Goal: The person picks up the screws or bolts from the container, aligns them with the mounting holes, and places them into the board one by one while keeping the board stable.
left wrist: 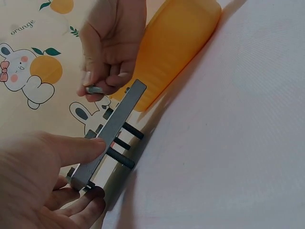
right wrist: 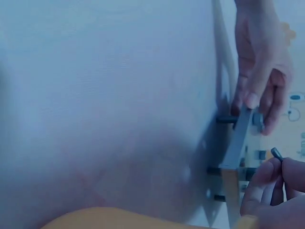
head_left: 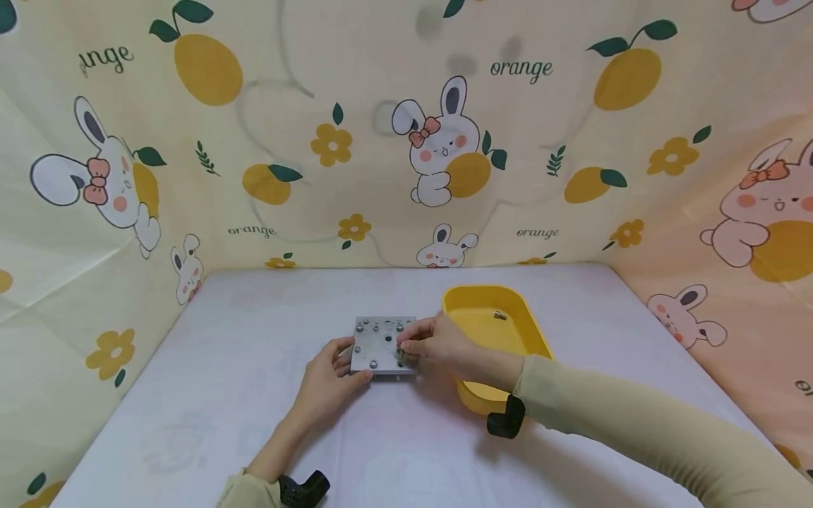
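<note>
A square grey metal plate (head_left: pixel 381 344) with several bolts through it stands on the pale table, raised on the bolts' black threaded shanks (left wrist: pixel 125 144). My left hand (head_left: pixel 330 377) grips the plate's near left corner, thumb on the edge (left wrist: pixel 93 145) and fingers under it. My right hand (head_left: pixel 438 343) is at the plate's right edge and pinches a small metal bolt (left wrist: pixel 94 88) between thumb and fingertips, just above the plate (left wrist: pixel 114 131). In the right wrist view the plate (right wrist: pixel 238 138) shows edge-on, with the pinched bolt (right wrist: pixel 276 153) beside it.
A yellow plastic tray (head_left: pixel 466 310) sits right of the plate, touching my right forearm; one small bolt (head_left: pixel 500 315) lies inside it. Cartoon-print cloth walls enclose the table on three sides. Bare tabletop (head_left: pixel 222 381) lies to the left and front.
</note>
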Demonstrator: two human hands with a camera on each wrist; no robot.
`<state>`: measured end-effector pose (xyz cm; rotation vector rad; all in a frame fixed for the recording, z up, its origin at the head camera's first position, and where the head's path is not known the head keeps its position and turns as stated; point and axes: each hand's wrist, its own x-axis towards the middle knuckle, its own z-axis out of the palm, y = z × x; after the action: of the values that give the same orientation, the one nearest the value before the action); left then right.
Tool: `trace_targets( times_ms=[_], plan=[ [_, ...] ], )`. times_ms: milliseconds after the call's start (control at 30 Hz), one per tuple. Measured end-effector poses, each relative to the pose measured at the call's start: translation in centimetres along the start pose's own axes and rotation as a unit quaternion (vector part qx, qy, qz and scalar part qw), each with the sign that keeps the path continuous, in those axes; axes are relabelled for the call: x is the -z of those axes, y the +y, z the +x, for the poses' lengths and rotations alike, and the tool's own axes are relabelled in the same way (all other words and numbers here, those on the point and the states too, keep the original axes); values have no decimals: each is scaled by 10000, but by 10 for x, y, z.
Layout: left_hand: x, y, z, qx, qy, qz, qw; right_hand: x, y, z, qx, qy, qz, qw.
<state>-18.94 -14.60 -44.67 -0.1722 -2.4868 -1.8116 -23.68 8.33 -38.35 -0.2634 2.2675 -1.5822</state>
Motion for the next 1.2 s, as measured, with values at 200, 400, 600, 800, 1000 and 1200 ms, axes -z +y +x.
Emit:
trace_targets(
  times_ms=[200,400,600,800,1000,1200],
  plan=[
    [0,2,0,64,-13,13,10000,-5,1,-2,130,109,-483,9987],
    [0,2,1,-5,-22,7,10000,-8,2,-2,234,84,-701,9972],
    [0,1,0,-25,-14,18,10000,-10,4,-2,352,78,-863,9956],
    [0,1,-1,-36,-5,-40,10000,-12,3,-3,564,102,-1171,9915],
    [-1,2,-1,-41,-38,-22,10000,-12,2,-5,632,69,-1212,9906],
    [-1,3,-1,-14,-6,9,10000,-11,2,-4,637,-29,-1090,9920]
  ],
)
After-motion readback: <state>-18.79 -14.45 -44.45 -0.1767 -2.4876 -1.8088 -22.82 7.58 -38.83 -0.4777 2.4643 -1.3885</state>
